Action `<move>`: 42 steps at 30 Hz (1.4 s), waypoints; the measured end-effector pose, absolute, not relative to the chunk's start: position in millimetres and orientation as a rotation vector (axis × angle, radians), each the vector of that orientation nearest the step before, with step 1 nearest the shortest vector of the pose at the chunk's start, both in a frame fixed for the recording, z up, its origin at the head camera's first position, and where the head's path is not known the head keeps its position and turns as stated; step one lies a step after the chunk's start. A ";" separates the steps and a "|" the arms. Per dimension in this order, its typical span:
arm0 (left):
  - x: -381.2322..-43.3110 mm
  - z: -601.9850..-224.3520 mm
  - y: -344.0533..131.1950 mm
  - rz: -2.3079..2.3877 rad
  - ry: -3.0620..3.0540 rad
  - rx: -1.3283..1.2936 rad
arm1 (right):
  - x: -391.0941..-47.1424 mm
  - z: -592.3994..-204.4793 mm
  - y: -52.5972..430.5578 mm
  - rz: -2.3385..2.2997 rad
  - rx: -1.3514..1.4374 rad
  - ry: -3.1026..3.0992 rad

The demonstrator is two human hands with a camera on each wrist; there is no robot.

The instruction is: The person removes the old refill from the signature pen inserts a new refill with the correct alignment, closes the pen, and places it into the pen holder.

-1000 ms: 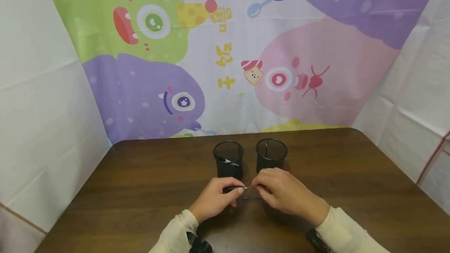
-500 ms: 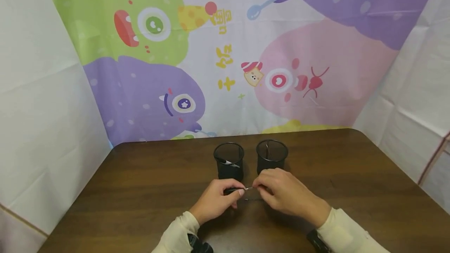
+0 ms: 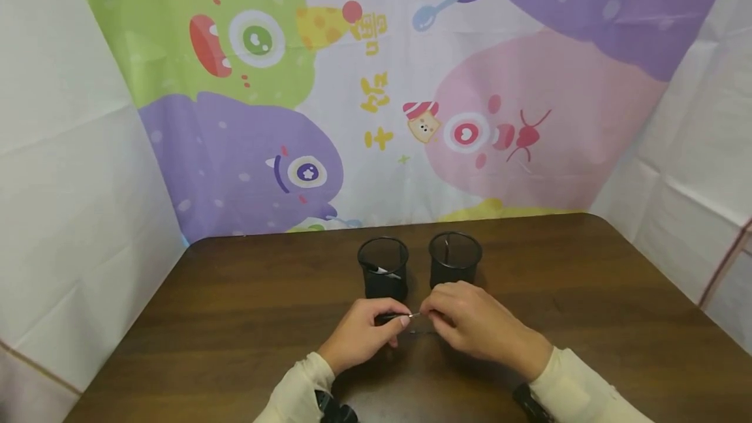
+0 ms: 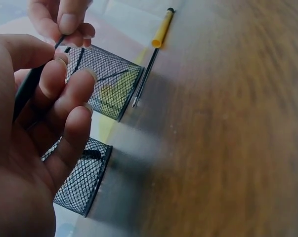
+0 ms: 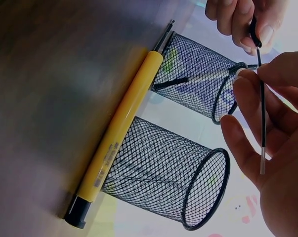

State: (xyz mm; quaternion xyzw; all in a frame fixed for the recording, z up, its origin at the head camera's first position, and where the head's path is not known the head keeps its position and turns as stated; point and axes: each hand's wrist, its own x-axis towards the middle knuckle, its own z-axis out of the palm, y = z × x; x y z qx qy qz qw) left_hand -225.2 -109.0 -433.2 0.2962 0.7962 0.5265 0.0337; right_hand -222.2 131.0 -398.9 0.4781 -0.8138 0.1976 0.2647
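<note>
Low over the dark brown wooden table (image 3: pixel 247 325), pinching a slim black pen barrel (image 4: pixel 28 90) in the left hand (image 3: pixel 357 337) and a thin black, clear-ended refill (image 5: pixel 263 118) in the right hand (image 3: pixel 482 324), holding both lengthwise in line, left to right, end to end.

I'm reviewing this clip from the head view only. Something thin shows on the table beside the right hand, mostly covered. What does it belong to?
Observer: In the right wrist view, a thin dark rod extends from one end of a yellow barrel lying on the table.
Operator: What's at the barrel's other end?
Observer: A black end piece.
Operator: And the item the right hand is pinching, how does its far end look?
Observer: The slim black refill in the right hand ends in a clear tail.
</note>
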 end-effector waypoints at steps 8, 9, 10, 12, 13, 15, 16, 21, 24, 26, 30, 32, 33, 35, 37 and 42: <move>-220.2 -439.9 -108.1 1.591 2.447 0.902 | -215.4 -402.5 128.7 0.534 1.335 -2.213; -219.2 -438.0 -107.7 1.594 2.448 0.912 | -214.8 -402.1 128.1 0.533 1.339 -2.211; -216.9 -433.7 -107.3 1.598 2.448 0.929 | -214.5 -401.6 127.6 0.531 1.341 -2.209; -213.0 -424.5 -106.7 1.611 2.446 0.971 | -214.1 -400.3 126.7 0.530 1.340 -2.205; -211.0 -420.0 -106.6 1.616 2.447 0.987 | -214.2 -399.9 126.2 0.531 1.341 -2.205; -212.9 -421.0 -107.5 1.611 2.452 1.013 | -214.2 -399.4 125.3 0.543 1.344 -2.207; -214.5 -423.2 -108.4 1.609 2.453 1.027 | -214.2 -399.4 124.9 0.547 1.347 -2.211; -226.2 -440.4 -111.6 1.596 2.462 1.059 | -214.8 -399.4 122.7 0.562 1.370 -2.217; -227.2 -439.4 -110.7 1.601 2.460 1.073 | -215.8 -398.8 122.4 0.557 1.375 -2.213; -228.0 -438.6 -110.0 1.599 2.461 1.083 | -216.5 -398.5 123.1 0.549 1.371 -2.218; -228.2 -437.2 -108.5 1.594 2.471 1.094 | -217.3 -398.2 125.1 0.534 1.363 -2.235; -227.9 -437.0 -108.0 1.593 2.479 1.086 | -217.3 -397.9 126.2 0.531 1.359 -2.250; -227.7 -437.0 -107.8 1.592 2.480 1.078 | -217.2 -397.7 126.8 0.532 1.358 -2.255; -227.4 -437.5 -108.2 1.593 2.475 1.066 | -217.2 -396.8 128.1 0.541 1.349 -2.269; -227.4 -438.2 -108.5 1.600 2.466 1.059 | -217.6 -395.6 130.1 0.546 1.329 -2.283; -228.5 -438.2 -109.0 1.632 2.476 1.077 | -221.3 -390.9 136.3 0.553 1.297 -2.290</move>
